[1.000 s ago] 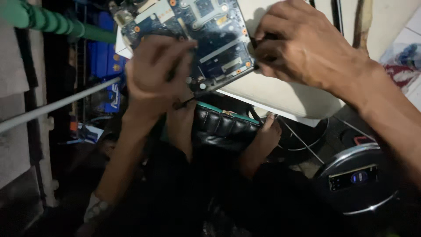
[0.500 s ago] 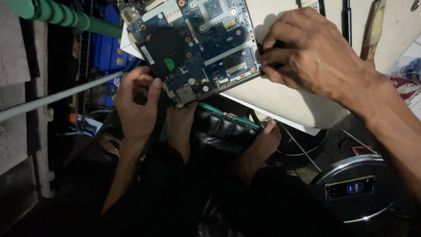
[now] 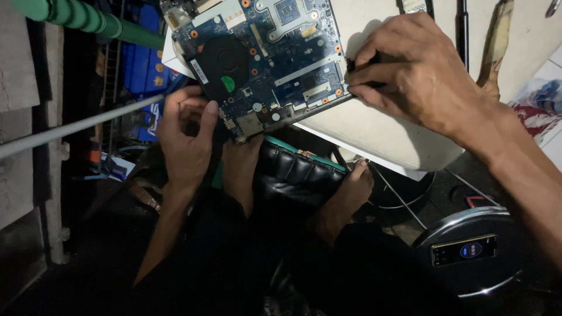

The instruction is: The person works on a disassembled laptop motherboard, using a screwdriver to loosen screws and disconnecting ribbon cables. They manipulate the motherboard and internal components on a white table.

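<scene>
The right hand point(image 3: 418, 79) pinches a small dark part at the right edge of the blue circuit board point(image 3: 269, 55), which lies on the white surface point(image 3: 380, 131). The left hand point(image 3: 187, 131) is half open, thumb touching the board's lower left corner beside the black fan point(image 3: 225, 58)

matt blue circuit board point(image 3: 275, 58), glossy black padded cushion point(image 3: 298, 175)

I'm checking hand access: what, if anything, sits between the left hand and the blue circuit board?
Nothing visible does. The left hand is already at the lower left edge of the blue circuit board, thumb up against it beside the black fan. The right hand pinches the board's right edge.
</scene>
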